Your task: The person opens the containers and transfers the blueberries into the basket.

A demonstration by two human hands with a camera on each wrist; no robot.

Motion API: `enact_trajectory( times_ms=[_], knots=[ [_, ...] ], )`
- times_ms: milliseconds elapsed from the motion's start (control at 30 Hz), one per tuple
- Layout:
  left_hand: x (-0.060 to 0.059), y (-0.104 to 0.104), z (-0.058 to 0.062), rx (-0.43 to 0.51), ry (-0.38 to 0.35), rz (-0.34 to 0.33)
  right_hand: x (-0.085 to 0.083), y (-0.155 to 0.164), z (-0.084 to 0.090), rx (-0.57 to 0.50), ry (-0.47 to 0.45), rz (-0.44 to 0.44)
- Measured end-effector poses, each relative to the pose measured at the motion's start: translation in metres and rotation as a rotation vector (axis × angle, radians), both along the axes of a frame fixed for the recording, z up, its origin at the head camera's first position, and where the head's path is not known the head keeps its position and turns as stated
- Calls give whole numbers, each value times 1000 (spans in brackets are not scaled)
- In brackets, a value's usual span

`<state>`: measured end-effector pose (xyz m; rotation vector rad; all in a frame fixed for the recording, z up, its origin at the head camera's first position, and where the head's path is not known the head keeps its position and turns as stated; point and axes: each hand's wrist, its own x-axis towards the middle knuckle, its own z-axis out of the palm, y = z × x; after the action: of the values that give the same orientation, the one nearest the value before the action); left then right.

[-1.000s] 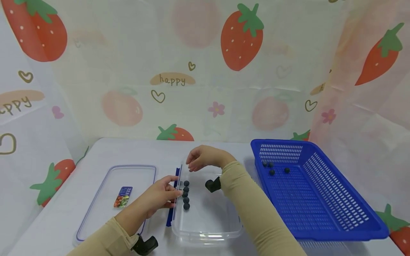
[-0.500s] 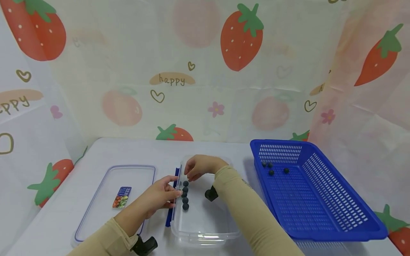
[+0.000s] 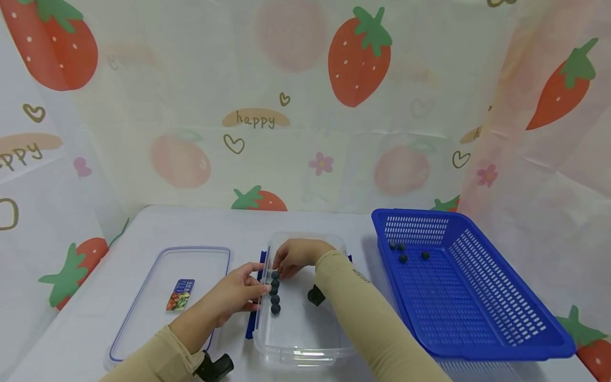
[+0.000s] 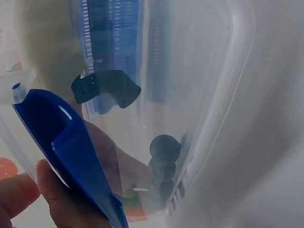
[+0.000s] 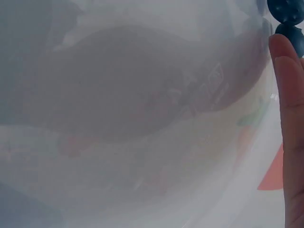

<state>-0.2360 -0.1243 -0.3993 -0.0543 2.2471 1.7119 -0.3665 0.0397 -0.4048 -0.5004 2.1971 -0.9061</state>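
Note:
A clear plastic food container with blue side latches stands mid-table. My left hand grips its left wall, thumb over the rim and fingers outside by the blue latch. A row of several blueberries lies inside along that wall. My right hand reaches into the far left part, fingers bent down at the row's far end. In the right wrist view, a fingertip presses against a blueberry, pinched as far as I can see; the thumb is hidden.
A blue perforated basket stands at the right with several blueberries at its far left. The clear lid, with a colourful label, lies flat at the left. Patterned sheets enclose the back and sides.
My right hand has lowered into the container and come towards the far end of the blueberry row. The left hand keeps its hold on the wall.

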Motion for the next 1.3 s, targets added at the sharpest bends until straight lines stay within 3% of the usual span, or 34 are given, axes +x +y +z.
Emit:
enact_trajectory(
  times_ms=[267,600,1300],
  knots=[
    [-1,-1,-1,-1,9,-5,1,-1,3,10,16,33],
    [-1,-1,-2,4,-5,4,0,0,2,-80,-8,34],
    [-1,-1,-2,8,-4,6,-1,1,9,-89,23,56]
  ],
)
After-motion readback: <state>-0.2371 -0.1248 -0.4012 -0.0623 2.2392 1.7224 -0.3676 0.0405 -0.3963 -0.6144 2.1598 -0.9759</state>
